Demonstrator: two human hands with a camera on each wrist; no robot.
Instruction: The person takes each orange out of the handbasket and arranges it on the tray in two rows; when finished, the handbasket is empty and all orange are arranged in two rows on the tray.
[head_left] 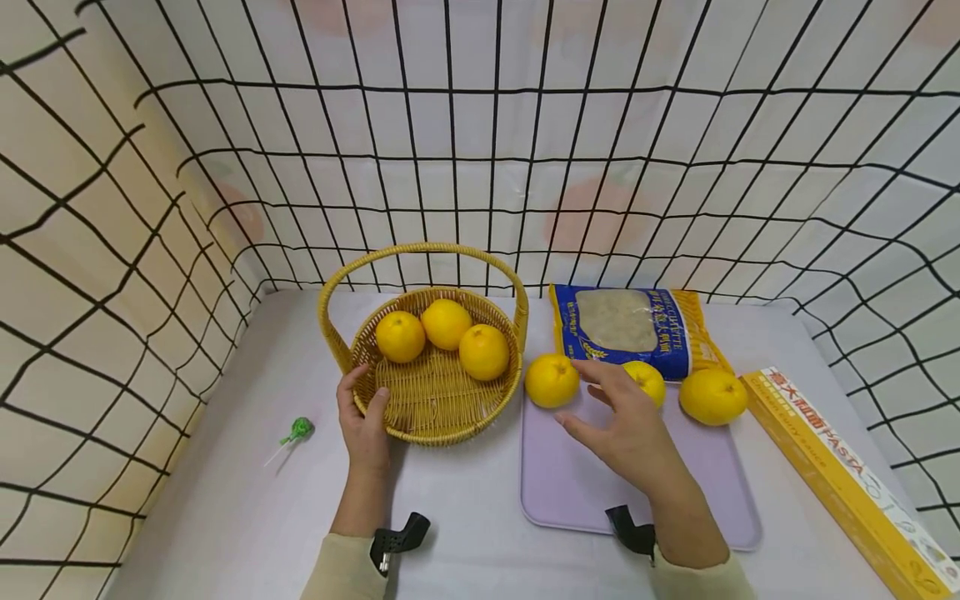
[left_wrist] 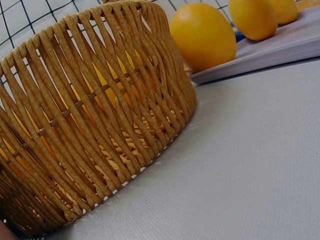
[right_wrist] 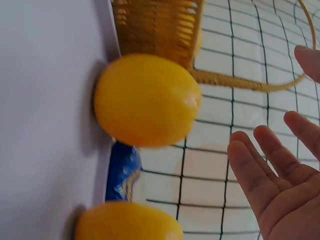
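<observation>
A wicker basket [head_left: 420, 417] with a tall arched handle contains three oranges [head_left: 483, 352]. At its left front my left hand [head_left: 365, 433] holds the rim between thumb and fingers; the left wrist view shows the woven side [left_wrist: 100, 115] up close. My right hand [head_left: 626, 425] is over the lilac tray [head_left: 570, 492], thumb and fingers spread and nothing held. Nearest to it is an orange [head_left: 552, 381] at the tray's back left corner, seen in the right wrist view as a large fruit [right_wrist: 147, 100] apart from the fingers. Two more oranges [head_left: 712, 397] lie along the tray's back, one partly hidden by the hand.
Behind the tray lies a blue and yellow pasta bag [head_left: 622, 325]. A long yellow pasta box [head_left: 847, 483] lies at the right. On the left is a green lollipop [head_left: 302, 428]. Black wire grid [head_left: 450, 87] encloses the back and sides of the white table [head_left: 225, 500].
</observation>
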